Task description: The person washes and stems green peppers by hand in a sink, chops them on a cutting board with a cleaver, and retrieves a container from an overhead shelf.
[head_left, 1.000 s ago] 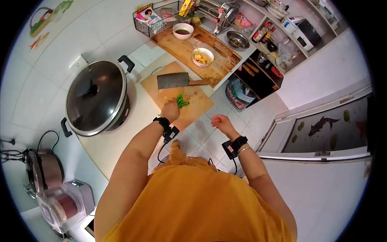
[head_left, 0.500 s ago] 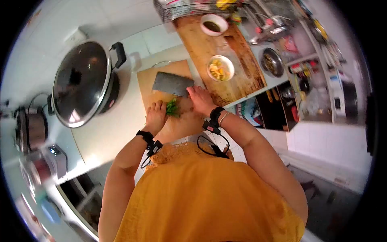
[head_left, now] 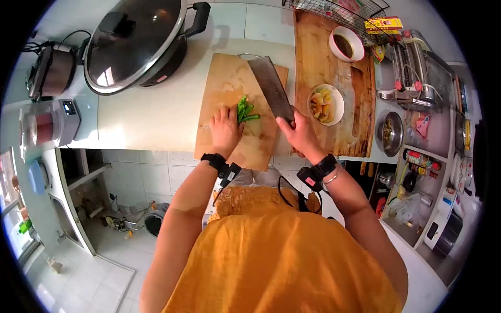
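My right hand [head_left: 302, 135] is closed around the handle of a cleaver [head_left: 272, 86]. The broad dark blade points away from me and leans to the left, above the right part of a wooden cutting board [head_left: 216, 86]. At the board's middle lies a small bunch of green vegetable stalks [head_left: 244, 108]. My left hand [head_left: 225, 129] presses on the bunch from the left, fingers bent and together; its lower stalks are partly hidden under the fingers. Blade and greens are apart.
A large lidded pan [head_left: 135, 41] stands at the back left. On a second wooden board [head_left: 313, 57] to the right are a bowl of dark liquid [head_left: 346, 44] and a bowl of sliced yellowish pieces [head_left: 326, 104]. A metal bowl [head_left: 390, 134] sits farther right.
My view has turned and shifted. The cleaver has swung from lying crosswise over the board to pointing away from me. My left hand stays at the greens.
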A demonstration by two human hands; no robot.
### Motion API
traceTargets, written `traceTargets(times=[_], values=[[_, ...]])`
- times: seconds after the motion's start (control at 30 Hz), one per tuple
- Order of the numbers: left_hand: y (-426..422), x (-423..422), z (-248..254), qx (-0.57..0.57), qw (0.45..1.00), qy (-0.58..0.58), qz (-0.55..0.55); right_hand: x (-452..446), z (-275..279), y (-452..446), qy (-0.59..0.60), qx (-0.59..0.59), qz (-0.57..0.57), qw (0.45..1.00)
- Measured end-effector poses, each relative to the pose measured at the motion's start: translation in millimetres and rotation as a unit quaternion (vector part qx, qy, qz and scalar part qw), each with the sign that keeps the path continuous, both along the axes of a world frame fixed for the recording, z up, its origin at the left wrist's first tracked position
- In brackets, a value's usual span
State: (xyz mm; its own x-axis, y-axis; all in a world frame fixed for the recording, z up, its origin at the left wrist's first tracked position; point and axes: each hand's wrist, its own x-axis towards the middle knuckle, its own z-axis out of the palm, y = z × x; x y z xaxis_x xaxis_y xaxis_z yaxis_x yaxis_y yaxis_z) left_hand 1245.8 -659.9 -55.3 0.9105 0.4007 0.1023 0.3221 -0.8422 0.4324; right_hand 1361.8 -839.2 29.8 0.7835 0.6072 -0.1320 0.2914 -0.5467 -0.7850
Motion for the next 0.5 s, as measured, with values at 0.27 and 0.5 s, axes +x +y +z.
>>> traceTargets(times=[0.27, 0.5], values=[[-2, 10, 14, 0.037, 0.999, 0.010, 0.007, -15, -12, 7, -0.100, -0.132, 0.037, 0.986], [4, 12, -1, 0.004, 1.000, 0.006, 0.011, -33, -22, 24, -0.129, -0.166, 0.068, 0.975]])
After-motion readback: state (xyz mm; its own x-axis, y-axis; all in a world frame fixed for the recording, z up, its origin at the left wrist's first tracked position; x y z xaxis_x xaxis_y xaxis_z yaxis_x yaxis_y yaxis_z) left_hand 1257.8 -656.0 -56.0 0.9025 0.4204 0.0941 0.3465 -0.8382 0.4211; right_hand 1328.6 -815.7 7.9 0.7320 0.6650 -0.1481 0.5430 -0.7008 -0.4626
